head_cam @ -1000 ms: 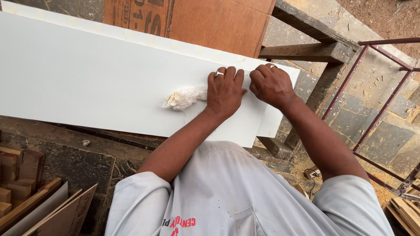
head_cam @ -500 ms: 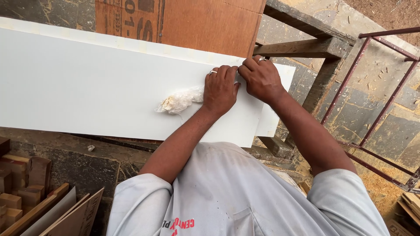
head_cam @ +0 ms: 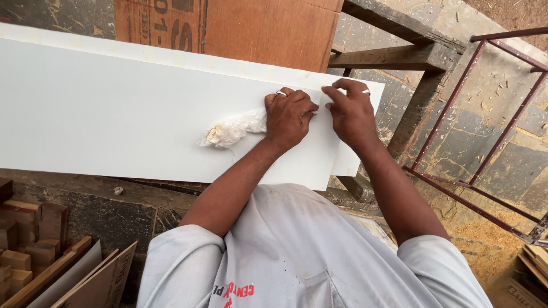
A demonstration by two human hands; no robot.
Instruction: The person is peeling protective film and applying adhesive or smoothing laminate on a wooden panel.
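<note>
Board (head_cam: 114, 114): long, flat, smooth white panel lying across a rough dark frame (head_cam: 399, 57).
Rag (head_cam: 231, 130): crumpled whitish cloth, resting on the board near its right end.
Left hand (head_cam: 288, 117): on the board, fingers curled, pinching the rag's end.
Right hand (head_cam: 349, 111): just right of the left hand, fingers bent, tips pressed on the board's surface.
Plywood (head_cam: 228, 25): brown sheet behind the board.

The white board (head_cam: 114, 114) lies bare across the left of the frame, open to a sweep. A crumpled rag (head_cam: 231, 130) sits mid-board. A brown panel (head_cam: 257, 28) bounds the top edge; a metal frame (head_cam: 456, 114) crowds the right.
</note>
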